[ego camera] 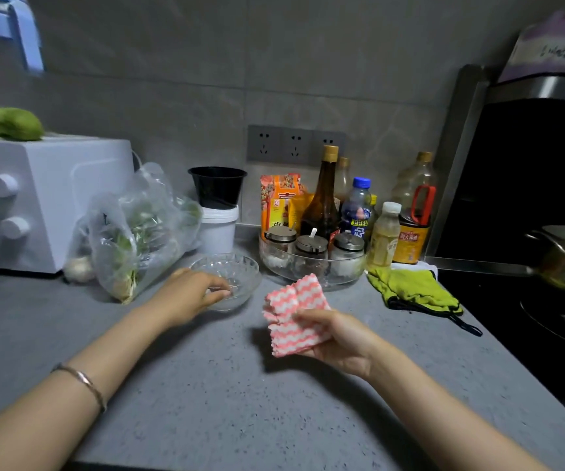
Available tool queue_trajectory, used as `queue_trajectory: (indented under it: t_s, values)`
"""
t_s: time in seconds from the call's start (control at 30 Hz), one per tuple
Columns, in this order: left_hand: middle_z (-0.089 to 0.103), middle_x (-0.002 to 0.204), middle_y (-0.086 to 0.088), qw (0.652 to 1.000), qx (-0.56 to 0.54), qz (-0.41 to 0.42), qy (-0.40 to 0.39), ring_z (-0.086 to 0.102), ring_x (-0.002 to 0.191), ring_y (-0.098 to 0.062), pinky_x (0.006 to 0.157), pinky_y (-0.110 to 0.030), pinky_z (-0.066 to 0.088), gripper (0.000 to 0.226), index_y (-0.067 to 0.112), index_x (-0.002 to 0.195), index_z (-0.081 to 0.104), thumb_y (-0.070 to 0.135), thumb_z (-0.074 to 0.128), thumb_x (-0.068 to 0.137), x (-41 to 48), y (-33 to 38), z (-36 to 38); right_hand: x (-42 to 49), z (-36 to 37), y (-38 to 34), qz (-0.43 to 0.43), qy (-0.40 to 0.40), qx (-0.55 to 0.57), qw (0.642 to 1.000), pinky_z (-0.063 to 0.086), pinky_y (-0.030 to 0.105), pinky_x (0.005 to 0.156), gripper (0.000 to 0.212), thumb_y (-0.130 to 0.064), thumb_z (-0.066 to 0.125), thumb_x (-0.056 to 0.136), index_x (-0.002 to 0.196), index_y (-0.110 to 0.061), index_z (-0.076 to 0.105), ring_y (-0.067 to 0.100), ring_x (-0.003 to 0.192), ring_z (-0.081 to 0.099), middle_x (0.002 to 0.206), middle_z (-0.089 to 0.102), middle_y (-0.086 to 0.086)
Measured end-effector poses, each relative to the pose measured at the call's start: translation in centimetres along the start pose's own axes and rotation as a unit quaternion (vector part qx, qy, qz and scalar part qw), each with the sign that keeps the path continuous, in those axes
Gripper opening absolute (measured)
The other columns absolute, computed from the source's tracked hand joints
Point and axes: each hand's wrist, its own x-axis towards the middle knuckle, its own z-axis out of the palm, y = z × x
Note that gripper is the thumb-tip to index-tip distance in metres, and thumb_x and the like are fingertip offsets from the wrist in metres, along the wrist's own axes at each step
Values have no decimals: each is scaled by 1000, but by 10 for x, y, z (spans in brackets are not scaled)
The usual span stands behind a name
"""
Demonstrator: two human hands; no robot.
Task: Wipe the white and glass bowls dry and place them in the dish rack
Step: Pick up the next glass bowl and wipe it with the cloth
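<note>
Our glass bowl (240, 266) stands upright on the grey counter (206, 385), mouth up, just left of the round glass condiment tray (311, 270) and apart from it. Being round, it has no long axis to speak of.

Our left hand (189, 295) reaches it from the side away from the tray. The fingers (221, 294) are bent over the near rim with their tips inside the bowl, gripping it.

Our right hand (337, 338) is in front of the tray, nearer to us, above the counter. It holds a folded pink-and-white wavy cloth (294, 311), with the thumb pressed on its upper face and the fingers curled beneath. The cloth's long axis runs away from us towards the tray, and its free end points up at the tray's near wall. The cloth does not touch the bowl.

A green cloth (413, 290) lies flat just right of the tray. A plastic bag of greens (135, 232) sits beyond the bowl, on the far side from the tray.
</note>
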Motion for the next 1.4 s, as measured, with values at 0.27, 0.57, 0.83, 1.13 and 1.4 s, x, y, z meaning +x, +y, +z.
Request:
queue_trajectory:
  t_s: [0.27,0.57,0.83,1.13,1.4]
  values:
    - [71,89,15,968,-244,30,45,63,91,0,87,-25,45,18,35,82,66,29,55,94,0,1,-2,-8,-5,-2,-7,-4,10,1000,59,41,75,39,-6,62,73,110,5,58,30,79,72,100,69,24]
    - [71,89,9,853,-494,31,167,64,80,-2,78,-11,47,26,17,95,66,31,44,95,-6,88,-34,-44,-31,-14,-61,27,72,995,60,44,67,40,-14,63,73,108,6,59,32,79,72,103,69,26]
    - [69,75,7,769,-627,2,121,56,64,-1,62,-10,45,32,13,90,63,21,35,103,-3,214,-10,-126,-86,-30,-230,175,-29,957,59,40,73,52,-50,50,84,109,-7,66,26,84,71,101,73,15]
    - [57,52,6,704,-696,-68,124,50,49,-6,48,-15,41,41,11,72,59,27,37,102,-21,340,29,-186,-115,-8,-458,276,-503,679,33,30,111,52,-55,33,95,140,-33,45,-1,135,35,146,40,-18]
    - [72,66,-5,689,-706,-134,96,68,64,-13,59,-27,53,62,10,74,68,54,30,94,-58,380,32,-201,-124,9,-453,363,-640,504,29,38,104,50,-62,34,93,123,-32,61,18,126,41,136,47,-6]
